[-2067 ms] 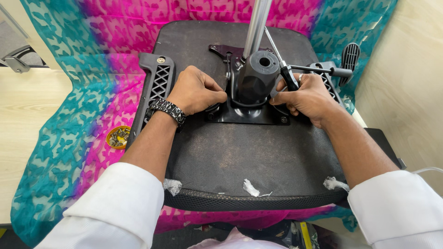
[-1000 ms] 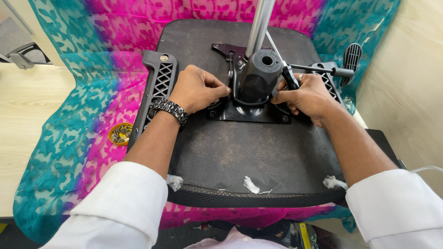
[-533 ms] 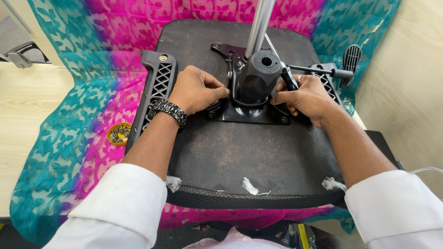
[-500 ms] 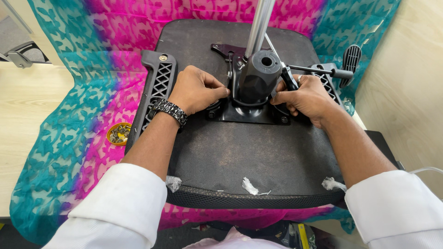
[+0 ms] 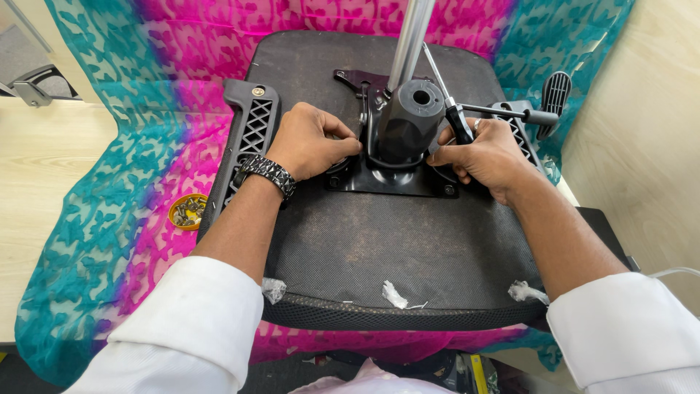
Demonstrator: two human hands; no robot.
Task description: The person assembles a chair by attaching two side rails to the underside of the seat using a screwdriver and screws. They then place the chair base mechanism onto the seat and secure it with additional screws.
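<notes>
A: What's underneath it all?

B: A pink and teal cloth (image 5: 109,190) spread over a pale wooden floor (image 5: 44,175). An upturned chair seat (image 5: 394,248) lies on it, dark underside up.

A: And the fingers?

B: The left hand (image 5: 310,142) has its fingers curled close together, tips pressed at the left edge of the black mechanism plate (image 5: 397,179), just beside the black cylinder housing (image 5: 410,120). Whether they pinch anything I cannot tell; the tips are hidden. The right hand (image 5: 485,153) is closed around the black handle of a tool (image 5: 458,120), whose thin metal shaft runs up and far; its fingertips touch the plate's right side.

A: Any containers?

B: A small yellow dish (image 5: 188,211) on the cloth, left of the seat, with a heap of screws in it.

A: How are the arms set?

B: Both reach forward from white sleeves, forearms angling inward over the seat. The left wrist wears a dark studded bracelet (image 5: 267,174).

A: What else is about?

B: A silver post (image 5: 410,36) rises from the housing. Black armrest brackets sit at the seat's left (image 5: 248,135) and right edges.
</notes>
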